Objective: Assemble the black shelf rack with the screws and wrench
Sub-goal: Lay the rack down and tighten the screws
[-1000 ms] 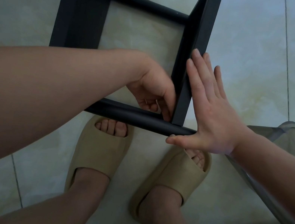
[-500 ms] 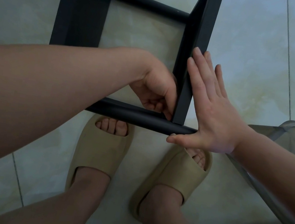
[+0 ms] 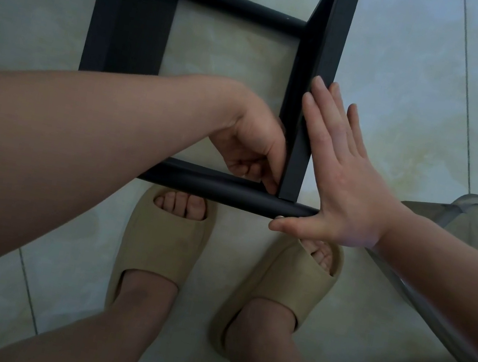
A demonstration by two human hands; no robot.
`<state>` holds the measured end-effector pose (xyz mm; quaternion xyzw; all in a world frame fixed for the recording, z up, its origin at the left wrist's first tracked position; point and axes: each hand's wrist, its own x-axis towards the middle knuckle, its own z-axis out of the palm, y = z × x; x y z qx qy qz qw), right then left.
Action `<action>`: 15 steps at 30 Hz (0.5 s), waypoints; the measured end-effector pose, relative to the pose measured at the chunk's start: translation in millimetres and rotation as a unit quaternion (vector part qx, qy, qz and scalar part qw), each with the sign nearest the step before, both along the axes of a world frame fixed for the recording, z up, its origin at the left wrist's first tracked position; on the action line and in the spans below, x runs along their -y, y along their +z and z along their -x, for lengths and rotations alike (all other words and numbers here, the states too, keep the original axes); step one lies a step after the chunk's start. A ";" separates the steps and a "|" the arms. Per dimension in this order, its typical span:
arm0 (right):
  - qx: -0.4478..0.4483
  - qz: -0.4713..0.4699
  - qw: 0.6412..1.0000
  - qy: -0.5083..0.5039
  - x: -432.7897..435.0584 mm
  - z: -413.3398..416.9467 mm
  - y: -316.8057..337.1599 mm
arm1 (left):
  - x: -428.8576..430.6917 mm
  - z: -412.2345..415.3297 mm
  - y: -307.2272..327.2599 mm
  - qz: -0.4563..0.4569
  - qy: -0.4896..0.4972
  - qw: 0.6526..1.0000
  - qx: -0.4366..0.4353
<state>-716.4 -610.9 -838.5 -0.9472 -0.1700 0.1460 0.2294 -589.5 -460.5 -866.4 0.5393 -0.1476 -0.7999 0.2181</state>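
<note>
**Position.** The rack (image 3: 132, 18) lies on the floor (image 3: 421, 101) and runs from the centre of view up to 12 o'clock. Its near corner is just above your slippers (image 3: 163, 241) at 6 o'clock. A grey plastic bin (image 3: 460, 220) stands at 4 o'clock and is not involved.

**Change over the last second.** Very little.
- Your right hand (image 3: 345, 183) has stayed flat, with fingers straight and close together. It presses the outer face of the upright panel (image 3: 318, 67) from the 3 o'clock side, and the thumb is stretched along the near side of the round bar (image 3: 213, 190).
- Your left hand (image 3: 253, 148) remains tucked into the inside of that corner, at 9 o'clock of the panel. Its fingers are curled and have shifted only slightly.
- What the left-hand fingers hold is hidden, so I cannot tell whether it is a wrench, a screw or nothing.
- A small pale spot at your right thumb tip may be a screw head or a nail. It is too small to tell.

**Assessment.**
- Panel and bar have not moved against each other, so the alignment is being held.
- Steady bracing together with small finger movement suggests you are still fastening this joint by feel.
- I judge the joint not yet finished.
</note>
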 end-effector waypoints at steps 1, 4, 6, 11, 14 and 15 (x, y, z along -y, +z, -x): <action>-0.001 0.000 1.000 0.000 0.1 0.0 -0.1 | 0.4 -0.2 0.0 0.002 0.001 1.000 0.000; -0.002 0.002 1.000 0.000 0.3 0.1 -0.3 | 0.3 -0.5 0.5 0.005 0.007 1.000 -0.001; -0.002 0.003 1.000 0.001 0.3 0.1 -0.3 | 0.0 0.2 0.0 0.007 0.015 1.000 -0.005; -0.002 0.007 1.000 0.003 0.4 0.0 -0.3 | -0.4 -0.1 0.6 0.014 0.022 1.000 -0.010; -0.003 0.010 1.000 0.004 0.5 -0.1 0.0 | -0.6 1.0 2.1 0.013 0.024 1.000 -0.004; -0.005 0.013 1.000 0.004 0.4 -0.1 0.6 | -1.8 1.6 3.8 0.012 0.025 1.000 0.006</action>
